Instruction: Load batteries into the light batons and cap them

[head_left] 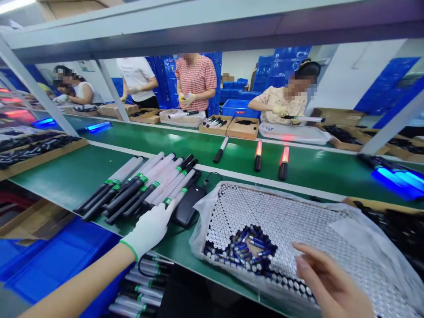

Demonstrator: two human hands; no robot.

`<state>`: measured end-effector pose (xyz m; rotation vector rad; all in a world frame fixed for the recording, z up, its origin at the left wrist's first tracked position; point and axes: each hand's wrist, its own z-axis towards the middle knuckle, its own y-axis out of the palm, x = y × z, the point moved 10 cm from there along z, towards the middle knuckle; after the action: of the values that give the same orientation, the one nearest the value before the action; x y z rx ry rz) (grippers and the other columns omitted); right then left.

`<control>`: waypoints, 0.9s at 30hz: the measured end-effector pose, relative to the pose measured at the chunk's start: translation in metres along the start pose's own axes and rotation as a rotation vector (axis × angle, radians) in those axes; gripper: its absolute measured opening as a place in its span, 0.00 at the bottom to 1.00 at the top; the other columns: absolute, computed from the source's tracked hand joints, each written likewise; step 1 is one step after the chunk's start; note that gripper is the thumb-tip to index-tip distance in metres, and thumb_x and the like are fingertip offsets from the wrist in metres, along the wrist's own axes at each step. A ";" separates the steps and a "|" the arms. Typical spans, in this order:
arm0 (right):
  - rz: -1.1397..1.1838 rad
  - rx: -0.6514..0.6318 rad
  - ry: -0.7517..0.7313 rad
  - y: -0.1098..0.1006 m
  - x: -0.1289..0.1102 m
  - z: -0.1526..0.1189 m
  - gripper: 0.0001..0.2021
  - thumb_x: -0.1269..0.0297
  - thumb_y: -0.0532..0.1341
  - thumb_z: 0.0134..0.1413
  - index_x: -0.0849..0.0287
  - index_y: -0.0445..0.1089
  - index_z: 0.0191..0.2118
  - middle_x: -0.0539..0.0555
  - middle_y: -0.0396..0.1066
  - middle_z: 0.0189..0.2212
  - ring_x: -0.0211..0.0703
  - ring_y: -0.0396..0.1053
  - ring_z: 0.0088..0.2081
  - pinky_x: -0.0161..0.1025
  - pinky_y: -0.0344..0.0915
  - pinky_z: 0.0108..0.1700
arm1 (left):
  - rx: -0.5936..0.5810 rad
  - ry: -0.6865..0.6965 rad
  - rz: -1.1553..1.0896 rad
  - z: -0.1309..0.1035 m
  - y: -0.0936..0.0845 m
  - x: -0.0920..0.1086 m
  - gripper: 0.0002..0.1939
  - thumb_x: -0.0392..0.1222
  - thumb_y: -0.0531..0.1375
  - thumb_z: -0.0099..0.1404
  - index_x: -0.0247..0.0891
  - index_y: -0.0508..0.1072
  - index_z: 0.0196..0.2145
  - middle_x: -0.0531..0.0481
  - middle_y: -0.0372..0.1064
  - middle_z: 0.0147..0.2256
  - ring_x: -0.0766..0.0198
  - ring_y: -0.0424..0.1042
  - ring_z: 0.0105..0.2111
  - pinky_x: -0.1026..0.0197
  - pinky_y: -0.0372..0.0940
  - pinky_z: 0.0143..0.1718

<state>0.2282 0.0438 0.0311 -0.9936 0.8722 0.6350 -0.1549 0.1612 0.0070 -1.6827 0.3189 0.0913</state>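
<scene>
My left hand, in a white glove with a green cuff, has its fingers closed at the near end of a light stick on the right side of a pile. The piled light sticks have whitish tubes, black handles and green bands, and lie slantwise on the green work surface. My bare right hand is over a lined tray of batteries, thumb and forefinger apart, with nothing seen between them. Most batteries stand upright; several blue ones lie loose in a hollow. Its other fingers are partly hidden.
A black power bank with a cable lies between pile and tray. Red-lit sticks and an unlit one stand on the green belt. Blue-lit sticks lie at both sides. Co-workers work across the belt. A shelf beam crosses overhead.
</scene>
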 end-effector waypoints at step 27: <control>-0.381 -0.511 -0.440 0.118 -0.119 0.019 0.11 0.65 0.58 0.60 0.56 0.68 0.49 0.55 0.68 0.41 0.48 0.67 0.41 0.47 0.65 0.44 | 1.036 0.776 0.162 -0.073 -0.199 0.093 0.16 0.27 0.53 0.67 0.33 0.71 0.51 0.42 0.71 0.45 0.53 0.68 0.47 0.48 0.60 0.55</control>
<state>0.0797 0.1019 0.0859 -1.3664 0.1171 0.7241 -0.0233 0.0953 0.1853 -0.5920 0.9000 -0.5412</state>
